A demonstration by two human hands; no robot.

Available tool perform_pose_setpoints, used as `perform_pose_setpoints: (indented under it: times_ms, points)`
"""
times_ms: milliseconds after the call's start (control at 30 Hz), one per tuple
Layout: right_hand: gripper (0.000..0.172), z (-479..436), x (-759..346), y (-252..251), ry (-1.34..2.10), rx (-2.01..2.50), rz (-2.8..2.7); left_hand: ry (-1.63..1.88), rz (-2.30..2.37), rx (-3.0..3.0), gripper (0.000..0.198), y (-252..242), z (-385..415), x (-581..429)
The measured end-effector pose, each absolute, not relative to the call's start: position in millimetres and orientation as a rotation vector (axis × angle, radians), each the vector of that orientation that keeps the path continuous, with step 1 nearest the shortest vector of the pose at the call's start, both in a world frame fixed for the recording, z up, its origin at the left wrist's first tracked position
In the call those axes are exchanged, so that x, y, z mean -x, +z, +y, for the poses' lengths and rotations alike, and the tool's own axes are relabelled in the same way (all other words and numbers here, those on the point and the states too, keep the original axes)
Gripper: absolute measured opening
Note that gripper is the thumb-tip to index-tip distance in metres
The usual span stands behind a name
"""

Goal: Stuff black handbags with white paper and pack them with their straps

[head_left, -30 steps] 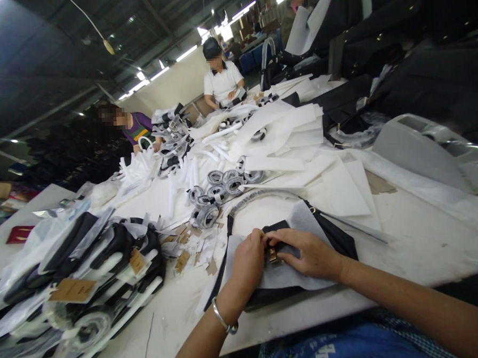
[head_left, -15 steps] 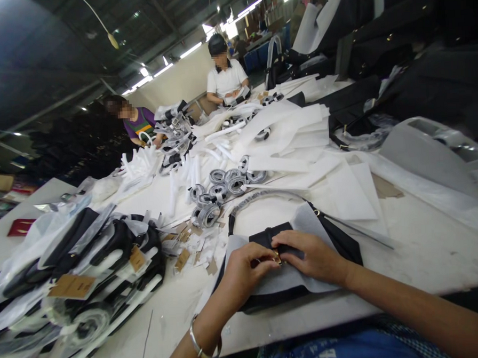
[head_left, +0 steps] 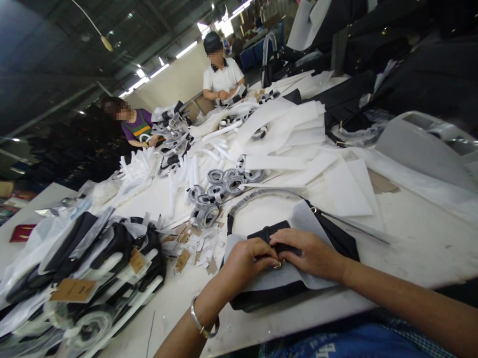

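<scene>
1. Black handbag (head_left: 269,297), 1 in hand, lies near the edge of a scuffed white table (head_left: 419,249); a pale sheet (head_left: 305,215) covers part of its front, partly under its flap (head_left: 261,234).
2. Far beyond the handbag, lit strip lights (head_left: 186,49) hang under a dark ceiling (head_left: 55,39), by a pale wall (head_left: 181,78).
3. On the handbag, 2 hands: the left hand (head_left: 245,261) pinches 1 gold-coloured fitting (head_left: 277,265) between thumb and finger; the right hand (head_left: 313,252) bends its fingers over the flap, whether gripping I cannot tell.
4. Beyond the handbag: at least 7 wrapped coils (head_left: 234,184), and 2 people seen clearly, 1 in a white top (head_left: 223,75), 1 in a purple top (head_left: 140,123).
5. Left of the handbag: 1 heap of wrapped bags (head_left: 118,247) bearing 2 brown tags (head_left: 72,290).
</scene>
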State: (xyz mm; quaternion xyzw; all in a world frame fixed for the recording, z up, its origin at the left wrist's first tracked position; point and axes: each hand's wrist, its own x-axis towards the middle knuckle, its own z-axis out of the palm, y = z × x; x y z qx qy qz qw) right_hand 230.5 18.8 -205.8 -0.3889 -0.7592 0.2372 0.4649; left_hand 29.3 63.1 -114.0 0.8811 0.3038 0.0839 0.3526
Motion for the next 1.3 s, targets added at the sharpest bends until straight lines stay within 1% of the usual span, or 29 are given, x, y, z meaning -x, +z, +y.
perform_pose_setpoints:
  times_ms: [233, 400, 567, 733, 900, 1067, 1167, 1267, 1300]
  points:
    - [0.037, 18, -231, -207, 0.557, 0.960, -1.874, 0.048, 0.705, -2.496, 0.007, -108, 57, -31]
    - [0.037, 19, -231, -207, 0.556, 0.956, -1.881, 0.048, 0.774, -2.528, 0.008, -121, 56, -30]
    - [0.036, 18, -232, -206, 0.562, 0.962, -1.873, 0.190, 0.918, -2.388, 0.005, -131, 55, -29]
    - [0.032, 18, -231, -206, 0.522, 0.962, -1.859, 0.370, 1.027, -2.084, 0.007, -131, 54, -29]
    - [0.025, 19, -232, -204, 0.530, 0.960, -1.852, 0.560, 1.147, -1.885, 0.019, -131, 51, -20]
    - [0.018, 18, -232, -203, 0.542, 0.953, -1.881, 0.594, 1.215, -1.825, 0.022, -125, 38, -11]
    - [0.016, 18, -232, -205, 0.540, 0.960, -1.890, 0.567, 1.205, -1.851, 0.019, -122, 32, -12]
    - [0.017, 18, -232, -207, 0.515, 0.946, -1.909, 0.566, 1.155, -1.921, 0.004, -122, 31, -17]
    - [0.017, 19, -232, -207, 0.502, 0.942, -1.911, 0.562, 1.131, -1.965, 0.007, -122, 31, -19]
